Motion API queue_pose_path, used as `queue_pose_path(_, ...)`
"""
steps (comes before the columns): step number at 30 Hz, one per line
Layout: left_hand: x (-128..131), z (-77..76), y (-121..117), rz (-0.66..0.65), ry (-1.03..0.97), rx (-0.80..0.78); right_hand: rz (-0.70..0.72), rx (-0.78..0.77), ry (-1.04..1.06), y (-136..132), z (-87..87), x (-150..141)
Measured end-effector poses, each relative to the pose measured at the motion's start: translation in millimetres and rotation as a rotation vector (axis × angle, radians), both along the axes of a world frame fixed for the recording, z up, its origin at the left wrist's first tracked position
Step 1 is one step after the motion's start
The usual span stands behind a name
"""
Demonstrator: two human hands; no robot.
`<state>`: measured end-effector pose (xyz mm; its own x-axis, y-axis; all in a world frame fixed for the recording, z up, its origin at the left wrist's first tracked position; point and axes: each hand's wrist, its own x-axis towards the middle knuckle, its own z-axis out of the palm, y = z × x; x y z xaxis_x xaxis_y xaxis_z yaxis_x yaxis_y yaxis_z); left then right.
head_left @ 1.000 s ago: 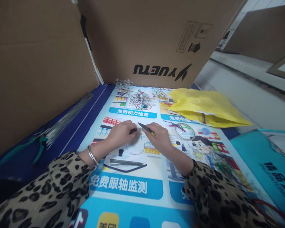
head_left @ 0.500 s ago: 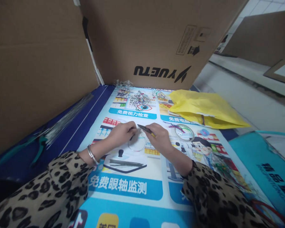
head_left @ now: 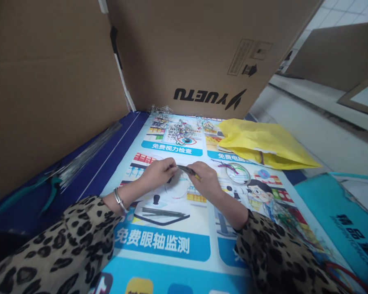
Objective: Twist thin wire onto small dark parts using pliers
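Note:
Over the printed sheet, my right hand (head_left: 205,179) is closed around a pair of pliers (head_left: 186,169) with dark jaws and a bit of yellow on the handle. The jaws point left and reach the fingertips of my left hand (head_left: 160,172). Those fingers are pinched together; whatever sits between them is too small to make out. Just below both hands lies a faint round ring (head_left: 177,197), thin and pale. Nearer to me is a small bundle of thin grey wire pieces (head_left: 162,213). To the right, a clear round dish (head_left: 237,174) holds coloured strands.
Tangled wire pieces (head_left: 182,130) lie at the back by a tall cardboard box (head_left: 214,49). Long thin wires (head_left: 86,157) and teal-handled pliers (head_left: 53,192) are at left. A yellow bag (head_left: 266,141) and a teal folder (head_left: 340,212) occupy the right.
The pliers' jaws have come left and now meet my left fingertips, where a small gap showed before. The left hand stays nearly in place; the view has shifted slightly.

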<state>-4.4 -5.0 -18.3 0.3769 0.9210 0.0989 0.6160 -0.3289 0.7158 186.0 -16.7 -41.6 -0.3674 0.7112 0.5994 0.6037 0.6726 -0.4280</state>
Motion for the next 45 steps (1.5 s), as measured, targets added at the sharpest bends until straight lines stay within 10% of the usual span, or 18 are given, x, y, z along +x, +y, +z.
queue_pose_path(7, 0, -4.8, 3, -0.012, -0.131, -0.030, -0.017, -0.187, 0.168, -1, 8.3, -3)
queue_pose_path(13, 5, 1.2, 0, -0.030, -0.455, -0.407, -0.145, -0.419, 0.397, -1, 12.8, -3)
queue_pose_path(26, 13, 13.5, -13, -0.083, -0.837, -0.722, -0.260, -0.404, 0.524, -2, 10.0, -7)
queue_pose_path(45, 12, 5.1, -9, -0.047, -0.638, -0.690, -0.179, -0.238, 0.336, -4, 14.6, -5)
